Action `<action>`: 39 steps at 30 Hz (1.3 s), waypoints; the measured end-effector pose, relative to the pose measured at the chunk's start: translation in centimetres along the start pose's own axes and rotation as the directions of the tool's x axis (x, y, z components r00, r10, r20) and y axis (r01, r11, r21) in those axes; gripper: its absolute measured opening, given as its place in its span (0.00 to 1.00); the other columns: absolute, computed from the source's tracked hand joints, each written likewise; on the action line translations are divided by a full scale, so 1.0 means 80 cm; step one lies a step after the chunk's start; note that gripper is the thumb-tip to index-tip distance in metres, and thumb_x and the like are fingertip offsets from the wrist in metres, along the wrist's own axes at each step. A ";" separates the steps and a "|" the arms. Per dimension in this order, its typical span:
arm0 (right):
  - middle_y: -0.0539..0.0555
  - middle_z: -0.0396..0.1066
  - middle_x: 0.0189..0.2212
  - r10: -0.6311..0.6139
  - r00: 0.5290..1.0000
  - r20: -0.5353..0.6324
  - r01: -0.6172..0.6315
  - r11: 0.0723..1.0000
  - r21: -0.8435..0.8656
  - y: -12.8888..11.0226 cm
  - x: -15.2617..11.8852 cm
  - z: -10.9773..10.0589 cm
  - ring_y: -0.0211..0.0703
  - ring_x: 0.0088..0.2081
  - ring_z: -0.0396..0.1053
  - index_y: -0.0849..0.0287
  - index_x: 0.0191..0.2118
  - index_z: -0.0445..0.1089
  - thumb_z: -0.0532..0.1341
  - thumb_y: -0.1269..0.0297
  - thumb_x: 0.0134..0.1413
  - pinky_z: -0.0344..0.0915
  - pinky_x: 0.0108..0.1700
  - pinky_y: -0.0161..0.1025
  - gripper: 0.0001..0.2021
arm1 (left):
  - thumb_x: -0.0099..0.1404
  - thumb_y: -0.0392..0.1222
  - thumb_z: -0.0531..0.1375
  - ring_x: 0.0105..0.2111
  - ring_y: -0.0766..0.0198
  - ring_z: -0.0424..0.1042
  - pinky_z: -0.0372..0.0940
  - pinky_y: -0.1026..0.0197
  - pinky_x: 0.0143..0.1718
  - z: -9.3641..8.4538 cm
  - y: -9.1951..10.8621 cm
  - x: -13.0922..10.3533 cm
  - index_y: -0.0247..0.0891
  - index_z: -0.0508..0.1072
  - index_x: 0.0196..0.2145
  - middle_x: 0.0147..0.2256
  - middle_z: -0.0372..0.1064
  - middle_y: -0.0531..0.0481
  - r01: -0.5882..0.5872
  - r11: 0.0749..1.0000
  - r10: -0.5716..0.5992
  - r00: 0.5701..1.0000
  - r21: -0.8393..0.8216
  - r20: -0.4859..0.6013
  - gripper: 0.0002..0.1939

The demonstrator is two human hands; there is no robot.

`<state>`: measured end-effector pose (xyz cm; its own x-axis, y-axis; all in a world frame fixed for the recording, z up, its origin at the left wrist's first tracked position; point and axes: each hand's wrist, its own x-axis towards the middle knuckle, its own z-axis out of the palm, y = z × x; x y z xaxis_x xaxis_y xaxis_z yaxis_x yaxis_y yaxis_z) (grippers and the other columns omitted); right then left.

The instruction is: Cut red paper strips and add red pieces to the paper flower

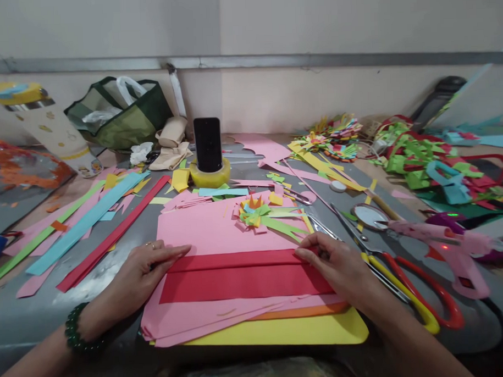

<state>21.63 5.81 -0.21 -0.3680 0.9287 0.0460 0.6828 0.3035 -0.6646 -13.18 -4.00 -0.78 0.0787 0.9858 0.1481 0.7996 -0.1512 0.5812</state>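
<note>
Two bare hands at either end of red paper on a stack of coloured sheets

Seen from above, the red paper [242, 282] lies crosswise on pink sheets [191, 229], directly in front of the person. A narrow band runs along its far side; whether this is a fold or a separate strip is hard to tell. The left hand [133, 275] has its index finger stretched onto the band's left end, the other fingers bent beneath; whether its thumb grips anything cannot be seen. The right hand [340, 262] pinches the opposite end between thumb and forefinger. Holding both ends probably helps the long edge lie straight and flat — one hand alone might let it skew.

Beneath, an orange sheet [297, 312] and a yellow sheet [306, 330] show at the near side; the stack seems to serve as a smooth work surface. A paper flower [254, 213] rests just beyond the red paper, apart from the fingers. Further back, a phone [207, 146] stands upright in a yellow tape roll [212, 176], apparently as a makeshift stand. To the right lie red-handled scissors [451, 308] and a pink glue gun [447, 238] — its red light lit, both presumably set within easy reach.
</note>
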 end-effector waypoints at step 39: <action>0.48 0.73 0.27 0.001 1.000 -0.016 -0.004 0.979 -0.206 -0.008 0.000 0.002 0.41 0.27 0.70 0.53 0.44 0.64 0.55 0.56 0.58 0.59 0.29 0.34 0.11 | 0.67 0.58 0.48 0.27 0.58 0.71 0.59 0.60 0.28 -0.020 0.057 0.049 0.47 0.52 0.64 0.32 0.72 0.47 -0.586 0.776 0.317 0.683 0.234 0.658 0.31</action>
<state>21.06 5.57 0.08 -0.3575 0.9321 0.0574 0.7995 0.3372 -0.4971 -10.17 -0.98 3.77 0.6994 0.6727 -0.2413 0.7133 -0.6782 0.1768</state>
